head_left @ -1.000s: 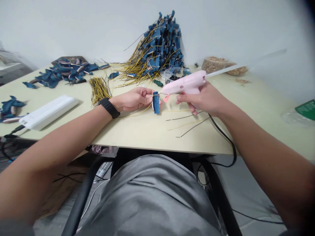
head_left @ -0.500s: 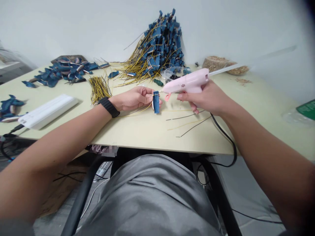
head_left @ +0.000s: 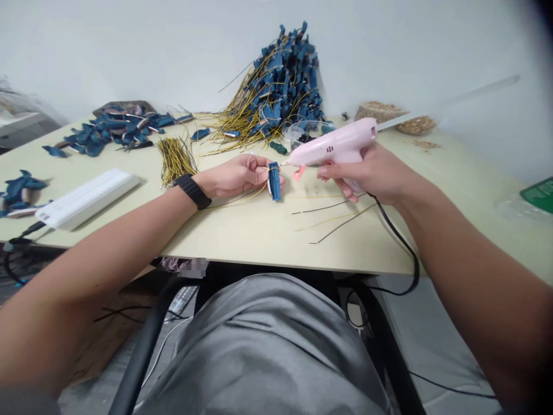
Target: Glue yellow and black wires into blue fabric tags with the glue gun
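Note:
My left hand (head_left: 245, 176) is closed on a small blue plastic piece (head_left: 275, 182), held upright between thumb and fingers. A yellow and a dark wire run from the piece back under my left wrist. My right hand (head_left: 367, 173) grips a pink hot glue gun (head_left: 334, 144) with a coral trigger and a long clear glue stick (head_left: 391, 122) out of its back. The gun's nozzle points left, a small distance from the upper right of the blue piece. Loose black and yellow wires (head_left: 332, 219) lie on the table below the gun.
Behind my hands rises a tall heap of blue pieces with wires (head_left: 289, 80). A wire bundle (head_left: 175, 158), more blue parts (head_left: 116, 127) and a white power box (head_left: 88, 199) lie leftward. A green screwdriver handle (head_left: 278, 148) lies centrally. The gun's black cord (head_left: 412, 253) loops over the table edge.
The glue gun has moved slightly right in my right hand, its nozzle now a little farther from the blue piece. My left hand keeps its hold almost unmoved.

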`<act>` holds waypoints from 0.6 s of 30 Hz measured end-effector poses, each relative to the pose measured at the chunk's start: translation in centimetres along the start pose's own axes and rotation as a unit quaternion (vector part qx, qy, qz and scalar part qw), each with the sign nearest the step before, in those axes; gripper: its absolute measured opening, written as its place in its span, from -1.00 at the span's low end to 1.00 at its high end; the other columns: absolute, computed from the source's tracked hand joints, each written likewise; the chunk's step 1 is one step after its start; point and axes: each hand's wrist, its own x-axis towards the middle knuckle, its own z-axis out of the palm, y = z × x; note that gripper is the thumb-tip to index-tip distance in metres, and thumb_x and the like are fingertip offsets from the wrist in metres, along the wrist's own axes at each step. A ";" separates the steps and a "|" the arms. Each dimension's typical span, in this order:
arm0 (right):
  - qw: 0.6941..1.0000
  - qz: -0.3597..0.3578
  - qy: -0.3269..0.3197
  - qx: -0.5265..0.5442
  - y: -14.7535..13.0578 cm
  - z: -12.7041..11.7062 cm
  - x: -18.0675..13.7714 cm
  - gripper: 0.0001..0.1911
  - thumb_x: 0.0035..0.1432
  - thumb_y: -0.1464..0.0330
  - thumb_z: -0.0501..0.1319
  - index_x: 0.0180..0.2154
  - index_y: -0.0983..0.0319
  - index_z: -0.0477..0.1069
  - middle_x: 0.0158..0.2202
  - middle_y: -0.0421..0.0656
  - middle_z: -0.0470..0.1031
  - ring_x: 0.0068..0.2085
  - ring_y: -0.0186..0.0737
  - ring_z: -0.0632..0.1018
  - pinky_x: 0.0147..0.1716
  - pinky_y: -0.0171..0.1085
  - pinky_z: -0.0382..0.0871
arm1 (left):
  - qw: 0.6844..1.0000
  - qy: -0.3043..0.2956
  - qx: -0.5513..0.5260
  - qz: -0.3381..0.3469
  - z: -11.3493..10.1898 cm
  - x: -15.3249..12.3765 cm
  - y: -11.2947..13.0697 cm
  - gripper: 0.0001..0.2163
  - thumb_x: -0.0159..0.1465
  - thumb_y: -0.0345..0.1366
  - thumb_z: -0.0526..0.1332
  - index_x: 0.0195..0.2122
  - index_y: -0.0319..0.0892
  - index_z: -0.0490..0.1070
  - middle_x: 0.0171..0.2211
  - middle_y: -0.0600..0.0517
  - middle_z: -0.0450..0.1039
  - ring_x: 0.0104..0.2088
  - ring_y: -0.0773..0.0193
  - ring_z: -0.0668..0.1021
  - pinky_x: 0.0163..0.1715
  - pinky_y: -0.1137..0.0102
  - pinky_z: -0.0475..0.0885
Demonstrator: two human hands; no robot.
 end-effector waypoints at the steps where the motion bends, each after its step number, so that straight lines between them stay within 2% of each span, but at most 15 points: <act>1: 1.000 0.006 -0.006 -0.002 0.1 -0.1 0.0 -0.69 0.26 0.32 0.75 -0.23 0.12 0.65 -0.48 -0.27 0.48 -0.56 -0.28 0.42 -0.68 -0.27 0.39 | 1.000 -0.003 -0.002 0.004 0.0 0.0 0.0 -0.82 0.30 -0.55 0.72 -0.18 -0.28 0.80 -0.14 -0.21 0.90 -0.06 0.06 0.92 0.18 0.25 0.78; 4: 1.000 0.019 -0.022 -0.008 0.3 -0.2 0.1 -0.61 0.24 0.27 0.81 -0.24 0.11 0.62 -0.52 -0.27 0.46 -0.56 -0.28 0.39 -0.68 -0.27 0.39 | 1.000 0.005 0.004 0.016 -0.2 0.0 0.0 -0.80 0.31 -0.51 0.75 -0.18 -0.26 0.79 -0.18 -0.16 0.87 -0.11 0.09 0.89 0.13 0.26 0.75; 8: 0.999 0.027 -0.033 -0.007 0.4 -0.1 0.1 -0.64 0.22 0.29 0.77 -0.28 0.10 0.61 -0.57 -0.26 0.44 -0.57 -0.24 0.41 -0.68 -0.26 0.41 | 0.999 0.015 0.021 0.030 -0.7 0.1 0.2 -0.81 0.35 -0.45 0.77 -0.17 -0.20 0.81 -0.31 0.00 0.74 -0.31 0.22 0.76 -0.03 0.29 0.70; 10: 0.999 0.025 -0.039 -0.012 0.5 0.1 0.1 -0.67 0.20 0.29 0.75 -0.30 0.09 0.63 -0.59 -0.26 0.42 -0.57 -0.24 0.41 -0.69 -0.27 0.41 | 0.999 0.013 0.024 0.040 -0.9 0.1 0.3 -0.80 0.33 -0.45 0.77 -0.17 -0.21 0.81 -0.33 0.03 0.71 -0.33 0.28 0.71 -0.07 0.33 0.67; 15: 0.998 0.026 -0.052 -0.001 0.7 0.3 0.3 -0.75 0.20 0.31 0.72 -0.26 0.11 0.68 -0.57 -0.25 0.46 -0.59 -0.24 0.40 -0.72 -0.26 0.42 | 0.998 0.035 0.023 0.051 -1.0 0.3 0.2 -0.76 0.32 -0.42 0.81 -0.15 -0.18 0.80 -0.33 0.03 0.73 -0.14 0.15 0.82 0.20 0.25 0.71; 18: 0.998 0.040 -0.039 0.001 0.6 0.5 0.2 -0.78 0.24 0.38 0.70 -0.26 0.15 0.69 -0.52 -0.22 0.53 -0.59 -0.27 0.42 -0.72 -0.28 0.43 | 0.997 0.033 0.019 0.060 -1.1 0.4 0.0 -0.75 0.31 -0.42 0.81 -0.16 -0.18 0.79 -0.31 -0.01 0.76 -0.09 0.11 0.83 0.22 0.23 0.72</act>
